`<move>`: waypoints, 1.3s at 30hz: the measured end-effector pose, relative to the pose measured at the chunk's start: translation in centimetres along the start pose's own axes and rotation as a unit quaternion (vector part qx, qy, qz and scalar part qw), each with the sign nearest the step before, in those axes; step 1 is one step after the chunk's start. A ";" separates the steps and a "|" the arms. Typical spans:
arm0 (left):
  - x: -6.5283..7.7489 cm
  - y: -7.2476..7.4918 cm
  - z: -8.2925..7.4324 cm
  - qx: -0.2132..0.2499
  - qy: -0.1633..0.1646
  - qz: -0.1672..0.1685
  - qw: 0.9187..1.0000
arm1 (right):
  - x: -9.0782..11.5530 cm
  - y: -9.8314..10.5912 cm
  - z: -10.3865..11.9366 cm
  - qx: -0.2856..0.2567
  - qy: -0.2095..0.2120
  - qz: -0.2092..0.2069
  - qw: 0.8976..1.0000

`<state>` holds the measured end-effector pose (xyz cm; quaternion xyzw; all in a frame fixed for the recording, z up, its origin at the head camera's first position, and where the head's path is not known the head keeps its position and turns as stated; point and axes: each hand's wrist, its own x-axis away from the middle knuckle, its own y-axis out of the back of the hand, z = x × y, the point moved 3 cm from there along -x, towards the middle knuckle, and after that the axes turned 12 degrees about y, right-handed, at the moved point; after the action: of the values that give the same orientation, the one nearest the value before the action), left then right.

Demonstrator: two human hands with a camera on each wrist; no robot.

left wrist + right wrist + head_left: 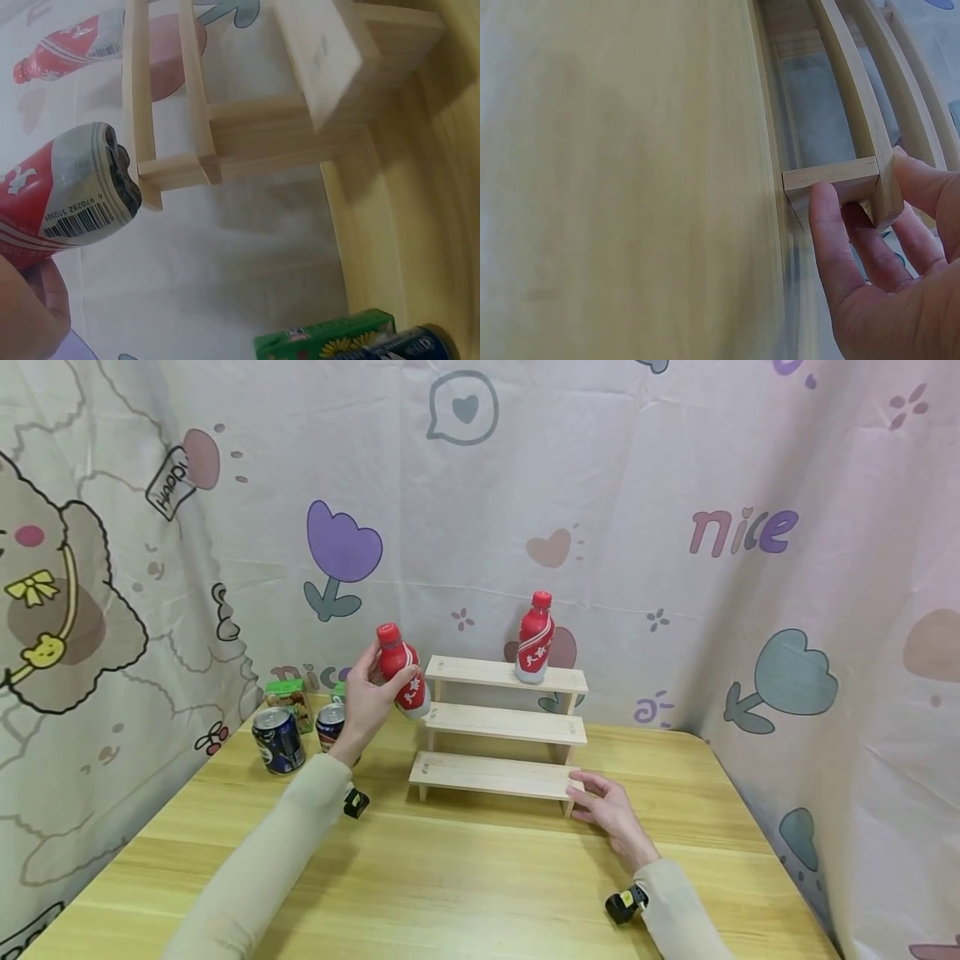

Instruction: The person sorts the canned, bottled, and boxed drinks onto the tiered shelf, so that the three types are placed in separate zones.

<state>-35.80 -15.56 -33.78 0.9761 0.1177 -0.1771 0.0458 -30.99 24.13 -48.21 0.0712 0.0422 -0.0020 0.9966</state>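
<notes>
My left hand [372, 693] grips a red and white plastic bottle [412, 689], tilted, off the left end of the top tier. Its ridged base and barcode show in the left wrist view, where the bottle [79, 187] points base-first toward the shelf. The three-tier wooden step shelf [487, 774] stands on the table. My right hand [607, 810] holds the right end of its lowest tier; in the right wrist view the thumb lies on the board [859, 97] and the fingers [829, 232] curl against the leg. A second such bottle [535, 643] stands upright on the top tier, toward the right.
Left of the shelf, two dark blue cans [278, 743] stand on the wooden table [480, 877]. Green-topped cartons [291, 697] stand behind them, one mostly hidden by a can and my left hand. A printed curtain [637, 468] hangs behind the table and along both sides.
</notes>
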 end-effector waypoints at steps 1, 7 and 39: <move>0.1 -0.2 -0.5 -0.001 0.005 0.004 1.000 | 0.0 0.0 0.0 -0.001 0.001 0.000 1.000; -0.6 -1.6 -1.5 -0.016 0.008 0.034 0.999 | 0.0 0.0 -0.1 -0.009 0.003 -0.001 1.000; -4.6 -6.3 -3.1 0.001 0.013 0.086 0.996 | 0.1 -0.1 0.0 -0.014 0.001 -0.002 1.000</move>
<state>-40.47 -10.01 -29.53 0.9848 0.0335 -0.1603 0.0583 -30.93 24.04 -48.25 0.0574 0.0438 -0.0032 0.9974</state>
